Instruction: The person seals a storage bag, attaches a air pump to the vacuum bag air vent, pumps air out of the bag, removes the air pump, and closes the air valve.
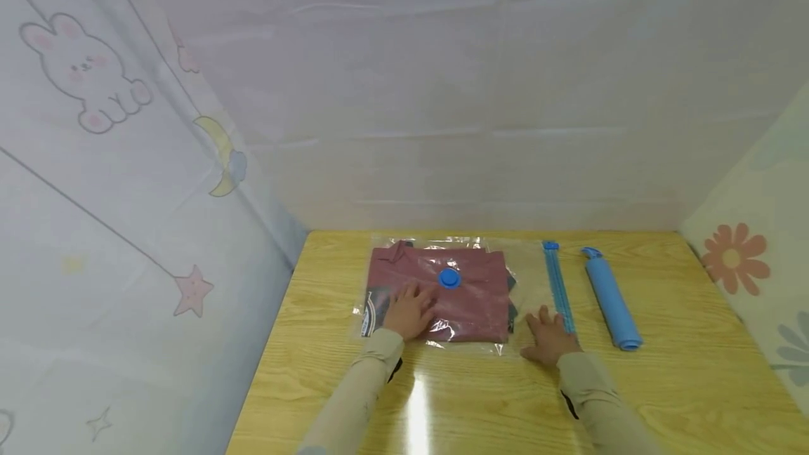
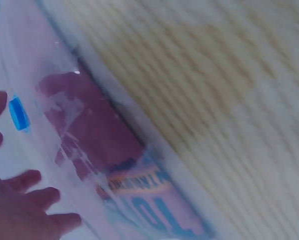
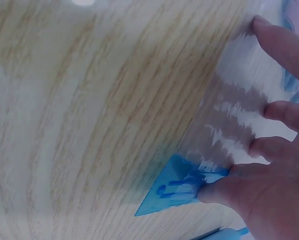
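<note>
A clear vacuum storage bag (image 1: 527,269) lies flat on the table with a folded maroon garment (image 1: 474,311) inside. On its upper face sits a round blue valve (image 1: 449,278), also seen in the left wrist view. My left hand (image 1: 407,313) rests on the bag over the garment's left part, fingers spread. At the bag's right end runs a blue zip strip (image 1: 557,283) with a blue slider (image 1: 550,245) at its far end. My right hand (image 1: 550,339) touches the near right corner, its fingers spread over the film and the strip's blue end (image 3: 179,187).
To the right of the bag lies a light blue hand pump (image 1: 612,300). The wooden table (image 1: 480,406) reflects a bright streak of light near the front. Fabric-covered walls (image 1: 404,125) close off the back, left and right sides.
</note>
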Demonstrator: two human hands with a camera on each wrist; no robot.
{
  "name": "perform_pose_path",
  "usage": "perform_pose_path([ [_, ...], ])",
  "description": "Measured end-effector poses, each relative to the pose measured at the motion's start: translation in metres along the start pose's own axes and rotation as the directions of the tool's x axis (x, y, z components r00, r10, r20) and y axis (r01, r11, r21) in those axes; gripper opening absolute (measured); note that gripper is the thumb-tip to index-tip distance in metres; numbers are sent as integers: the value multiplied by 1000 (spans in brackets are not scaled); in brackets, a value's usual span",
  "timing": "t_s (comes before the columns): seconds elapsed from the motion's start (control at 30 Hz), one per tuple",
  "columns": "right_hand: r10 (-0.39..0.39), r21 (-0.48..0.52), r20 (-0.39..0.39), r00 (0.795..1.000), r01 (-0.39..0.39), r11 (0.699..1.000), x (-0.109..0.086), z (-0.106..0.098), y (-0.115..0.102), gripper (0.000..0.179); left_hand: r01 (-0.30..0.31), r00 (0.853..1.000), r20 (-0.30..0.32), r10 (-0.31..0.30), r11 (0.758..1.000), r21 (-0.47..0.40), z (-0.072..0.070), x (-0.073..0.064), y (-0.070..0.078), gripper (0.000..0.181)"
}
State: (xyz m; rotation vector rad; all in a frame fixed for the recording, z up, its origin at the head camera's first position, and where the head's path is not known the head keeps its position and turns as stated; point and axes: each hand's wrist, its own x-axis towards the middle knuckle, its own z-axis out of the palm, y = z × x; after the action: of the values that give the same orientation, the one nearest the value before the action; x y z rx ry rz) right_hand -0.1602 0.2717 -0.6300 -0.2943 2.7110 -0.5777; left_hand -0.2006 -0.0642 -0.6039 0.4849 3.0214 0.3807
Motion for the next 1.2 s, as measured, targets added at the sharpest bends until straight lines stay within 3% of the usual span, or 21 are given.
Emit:
perform_pose_path([
  [0.07, 4, 10, -4, 1000, -4, 1000, -2, -2, -3, 83, 1, 1000, 8, -1, 999, -48, 3, 6, 2, 54],
  [0.13, 11, 17, -1, 1000, -11, 1000, -5, -3, -6, 83, 43, 999, 14, -42, 993, -107, 5, 12, 5, 54],
  [0.27, 26, 26, 9, 1000, -27, 999, -9, -5, -13, 81, 147, 989, 13, -148, 958, -247, 6, 22, 13, 52],
  [0.37, 19, 17, -1, 1000, -19, 1000, -10, -6, -16, 79, 178, 983, 2, -186, 938, -297, 6, 29, 19, 50],
  [0.57, 16, 14, -16, 1000, -16, 1000, -6, -4, -16, 78, 206, 977, 13, -212, 931, -301, 13, 39, 22, 49],
  [0.7, 14, 11, -22, 1000, -13, 1000, -5, -3, -17, 78, 218, 976, 25, -218, 950, -223, 25, 46, 17, 53],
  [0.83, 10, 15, -41, 999, -9, 1000, -4, -4, -20, 78, 196, 979, -24, -204, 963, -187, 31, 54, 11, 55],
  [0.93, 19, 29, -39, 999, -17, 999, -5, -4, -22, 79, 211, 974, -24, -224, 944, -253, 30, 57, 11, 55],
  [1.07, 41, 45, -20, 999, -40, 998, -6, -3, -23, 80, 256, 964, 23, -265, 901, -350, 29, 58, 14, 55],
  [1.2, 52, 31, -26, 998, -52, 998, -7, -2, -23, 79, 267, 961, 39, -272, 891, -366, 29, 58, 20, 56],
])
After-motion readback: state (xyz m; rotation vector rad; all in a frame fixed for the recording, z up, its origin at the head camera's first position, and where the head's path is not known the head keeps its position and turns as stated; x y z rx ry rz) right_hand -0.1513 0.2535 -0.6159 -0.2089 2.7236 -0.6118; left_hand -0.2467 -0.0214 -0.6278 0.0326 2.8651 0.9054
